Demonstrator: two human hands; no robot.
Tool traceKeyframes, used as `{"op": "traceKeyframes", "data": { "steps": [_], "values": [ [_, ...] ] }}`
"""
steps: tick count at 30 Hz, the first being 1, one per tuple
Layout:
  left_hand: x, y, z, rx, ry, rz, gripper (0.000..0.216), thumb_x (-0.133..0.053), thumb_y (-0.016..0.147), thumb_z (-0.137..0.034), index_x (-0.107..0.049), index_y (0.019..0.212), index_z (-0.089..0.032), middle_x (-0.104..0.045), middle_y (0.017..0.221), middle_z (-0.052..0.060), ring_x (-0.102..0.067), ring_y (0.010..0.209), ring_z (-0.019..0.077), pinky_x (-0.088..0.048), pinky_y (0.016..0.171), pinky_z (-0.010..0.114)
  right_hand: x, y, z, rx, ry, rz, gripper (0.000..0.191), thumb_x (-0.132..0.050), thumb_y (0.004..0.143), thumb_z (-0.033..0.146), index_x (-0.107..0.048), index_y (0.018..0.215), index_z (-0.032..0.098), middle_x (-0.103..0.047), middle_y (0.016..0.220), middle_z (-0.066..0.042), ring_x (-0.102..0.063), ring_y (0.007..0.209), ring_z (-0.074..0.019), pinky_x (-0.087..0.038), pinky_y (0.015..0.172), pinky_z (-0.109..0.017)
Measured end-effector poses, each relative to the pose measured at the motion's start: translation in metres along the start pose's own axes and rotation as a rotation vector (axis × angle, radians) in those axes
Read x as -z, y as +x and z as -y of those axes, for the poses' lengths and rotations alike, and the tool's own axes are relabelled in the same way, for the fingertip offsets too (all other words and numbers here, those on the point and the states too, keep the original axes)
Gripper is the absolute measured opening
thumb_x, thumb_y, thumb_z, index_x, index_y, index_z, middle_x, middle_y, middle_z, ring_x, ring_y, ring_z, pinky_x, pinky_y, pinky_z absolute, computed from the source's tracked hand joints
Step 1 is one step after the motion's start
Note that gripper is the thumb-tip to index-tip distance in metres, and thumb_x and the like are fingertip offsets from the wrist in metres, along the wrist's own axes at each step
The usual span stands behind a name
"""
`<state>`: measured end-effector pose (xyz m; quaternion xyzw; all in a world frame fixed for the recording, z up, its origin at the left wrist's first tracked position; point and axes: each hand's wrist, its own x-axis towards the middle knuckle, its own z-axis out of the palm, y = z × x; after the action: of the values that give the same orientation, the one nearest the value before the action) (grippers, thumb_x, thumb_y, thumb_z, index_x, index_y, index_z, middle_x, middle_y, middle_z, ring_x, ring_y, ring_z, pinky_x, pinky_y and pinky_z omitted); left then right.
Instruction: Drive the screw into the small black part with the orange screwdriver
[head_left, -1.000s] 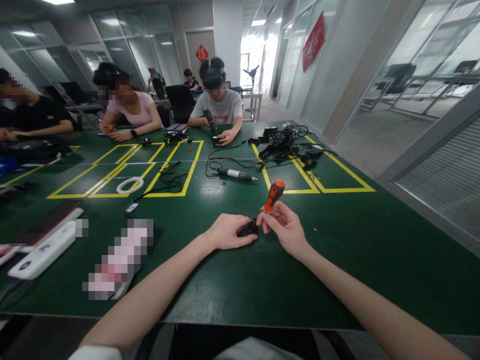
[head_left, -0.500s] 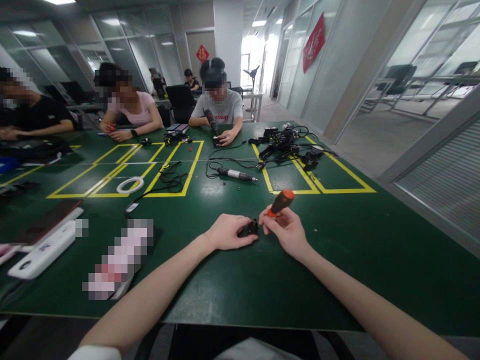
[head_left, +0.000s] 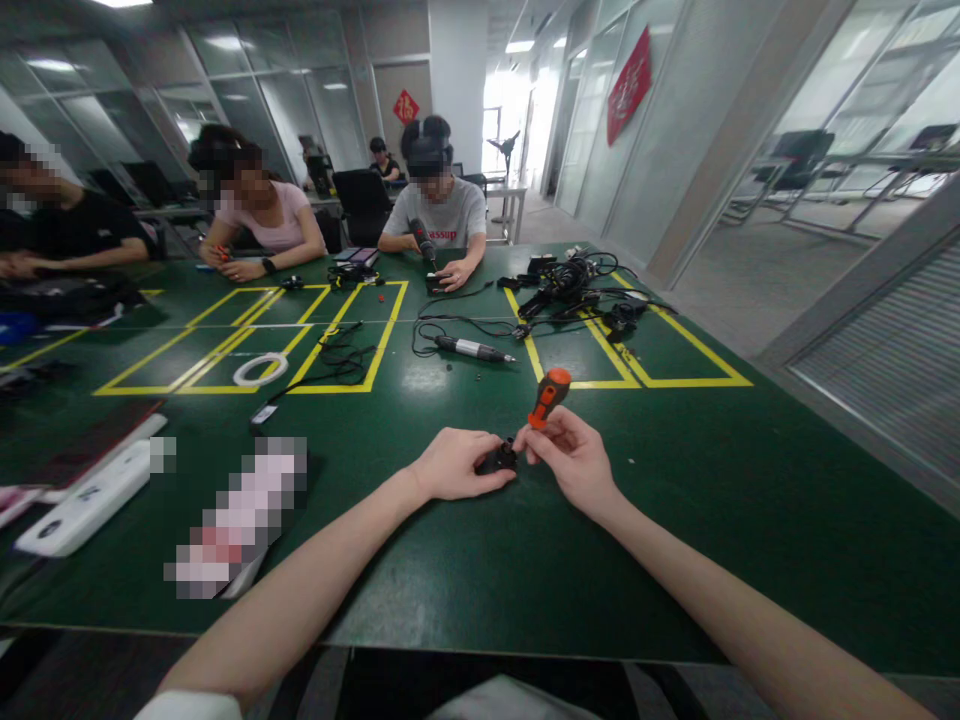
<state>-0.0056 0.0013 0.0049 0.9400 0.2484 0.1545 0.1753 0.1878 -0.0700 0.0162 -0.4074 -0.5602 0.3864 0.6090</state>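
Screwdriver [head_left: 550,398], orange and black, is grasped in the person's right hand [head_left: 576,458], handle tilted upward above the fingers. From where I stand, the fingers hide its tip; contact with the small black part [head_left: 508,457] cannot be confirmed. This part is located on the green table [head_left: 600,600], between both hands. The left hand [head_left: 459,465] grips it between thumb and fingers. Beyond the hands lies a pen-shaped tool [head_left: 472,348] with a silver middle section. Farther away, to the person's right, a tangle of black cables [head_left: 566,287] overlies yellow tape lines [head_left: 697,381]. Opposite, a co-worker [head_left: 450,212] holds a drill [head_left: 423,240], bit directed downward.
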Motion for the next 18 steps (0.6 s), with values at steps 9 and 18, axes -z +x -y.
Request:
{"op": "traceKeyframes", "data": {
  "steps": [9,18],
  "values": [
    [0.0001,-0.0002,0.0003,0.002,-0.009,-0.002,0.030,-0.067,0.095,-0.046,-0.058,0.082,-0.020,-0.060,0.070,-0.004,-0.054,0.062,0.0113,-0.032,0.059,0.024,0.0011,0.0007,-0.0010,0.013,0.017,0.058,0.042,-0.074,0.090,0.063,-0.070,0.085,0.021,-0.072,0.071,-0.003,-0.059,0.054,-0.0140,-0.054,0.055,-0.029],
    [-0.0008,-0.0001,0.0012,-0.003,-0.003,-0.006,0.034,-0.067,0.095,-0.048,-0.057,0.079,-0.020,-0.058,0.068,-0.004,-0.053,0.061,0.0110,-0.032,0.058,0.024,0.0018,0.0030,-0.0026,0.007,0.002,-0.001,0.041,-0.077,0.089,0.061,-0.068,0.086,0.021,-0.074,0.078,-0.004,-0.059,0.054,-0.0133,-0.052,0.052,-0.028]
  ]
}}
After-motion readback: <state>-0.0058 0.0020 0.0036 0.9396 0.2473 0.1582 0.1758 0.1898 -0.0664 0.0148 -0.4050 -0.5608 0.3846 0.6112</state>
